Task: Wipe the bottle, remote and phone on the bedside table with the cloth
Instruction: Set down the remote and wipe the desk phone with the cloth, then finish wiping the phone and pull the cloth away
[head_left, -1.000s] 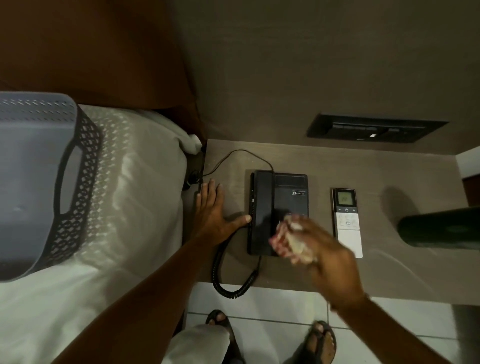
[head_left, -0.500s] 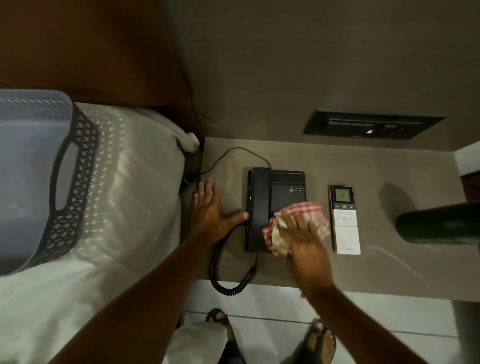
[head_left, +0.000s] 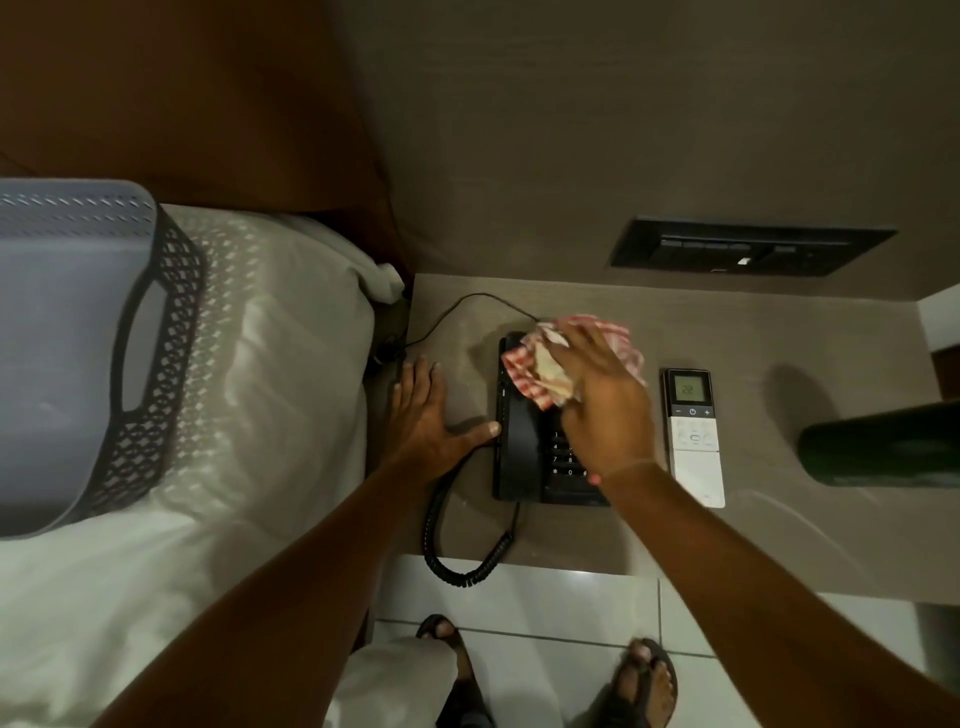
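Observation:
A black desk phone (head_left: 524, 452) lies on the brown bedside table (head_left: 779, 530), its coiled cord hanging over the front edge. My right hand (head_left: 602, 410) presses a red-and-white checked cloth (head_left: 540, 369) onto the phone's far end, covering its top. My left hand (head_left: 423, 423) rests flat on the table just left of the phone, thumb touching its left side. The white remote (head_left: 695, 447) with a lit display lies just right of the phone. The dark green bottle (head_left: 883, 441) stands at the right edge of the view.
A bed with white sheets (head_left: 249, 415) runs along the left, carrying a grey perforated basket (head_left: 78, 353). A black switch panel (head_left: 748, 249) sits in the wall behind the table. My sandalled feet (head_left: 644, 680) stand on the white tiled floor below.
My right hand has slid the cloth from the near, keypad end of the phone up to its far end. My left hand has stayed beside the phone.

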